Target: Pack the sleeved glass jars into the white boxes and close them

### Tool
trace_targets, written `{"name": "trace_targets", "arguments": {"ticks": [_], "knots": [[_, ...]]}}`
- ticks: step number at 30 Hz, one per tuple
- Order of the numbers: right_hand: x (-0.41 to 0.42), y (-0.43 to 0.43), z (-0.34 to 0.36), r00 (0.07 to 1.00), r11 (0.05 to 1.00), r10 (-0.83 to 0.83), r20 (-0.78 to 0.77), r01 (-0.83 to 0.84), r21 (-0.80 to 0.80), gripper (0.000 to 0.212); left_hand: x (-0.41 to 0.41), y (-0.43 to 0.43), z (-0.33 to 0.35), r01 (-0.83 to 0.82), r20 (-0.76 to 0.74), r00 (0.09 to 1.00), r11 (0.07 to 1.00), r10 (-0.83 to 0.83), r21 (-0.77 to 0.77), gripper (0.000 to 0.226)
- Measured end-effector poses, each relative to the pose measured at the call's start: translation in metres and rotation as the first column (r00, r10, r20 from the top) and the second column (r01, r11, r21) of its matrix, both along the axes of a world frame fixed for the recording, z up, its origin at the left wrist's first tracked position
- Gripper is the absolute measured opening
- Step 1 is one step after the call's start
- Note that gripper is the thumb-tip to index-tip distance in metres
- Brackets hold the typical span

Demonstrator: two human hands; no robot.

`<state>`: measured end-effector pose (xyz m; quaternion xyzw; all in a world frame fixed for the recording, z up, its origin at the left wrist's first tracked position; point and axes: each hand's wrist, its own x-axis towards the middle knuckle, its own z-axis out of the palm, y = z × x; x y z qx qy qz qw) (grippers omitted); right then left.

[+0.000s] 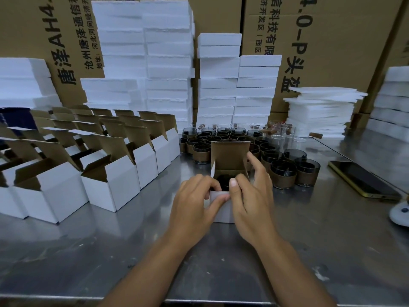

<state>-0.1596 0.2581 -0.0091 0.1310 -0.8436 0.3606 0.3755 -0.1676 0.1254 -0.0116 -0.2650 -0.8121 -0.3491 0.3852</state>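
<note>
On the left of the steel table [132,251], rows of open white boxes [110,185] stand with lids up. At centre, the left hand [194,202] grips the front wall of one white box [221,210], fingers curled over its rim. A jar [224,181] sits inside, mostly hidden. The right hand [252,196] grasps nothing: its thumb presses the rim and its fingers spread beside the raised lid [230,156]. Further right, sleeved glass jars [285,175] stand clustered. The card is probably light and easily creased, so handle it by walls and flap edges. The glass is fragile and best gripped on the sleeve. Both hands obscure the side flaps.
</note>
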Motion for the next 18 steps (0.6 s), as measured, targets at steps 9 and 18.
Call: {"name": "trace_targets", "arguments": {"ticks": [9,18], "knots": [[0.003,-0.001,0.010,0.992,0.852,0.052,-0.113,-0.103,-0.512,0.027,0.000,-0.002,0.004,0.019,0.120,0.992,0.971,-0.049,0.239,0.023],[-0.002,0.005,0.013,0.875,0.594,0.413,0.252,-0.050,-0.803,0.048,0.001,-0.001,0.004,0.082,0.424,0.876,0.936,-0.232,0.343,0.031]]}}
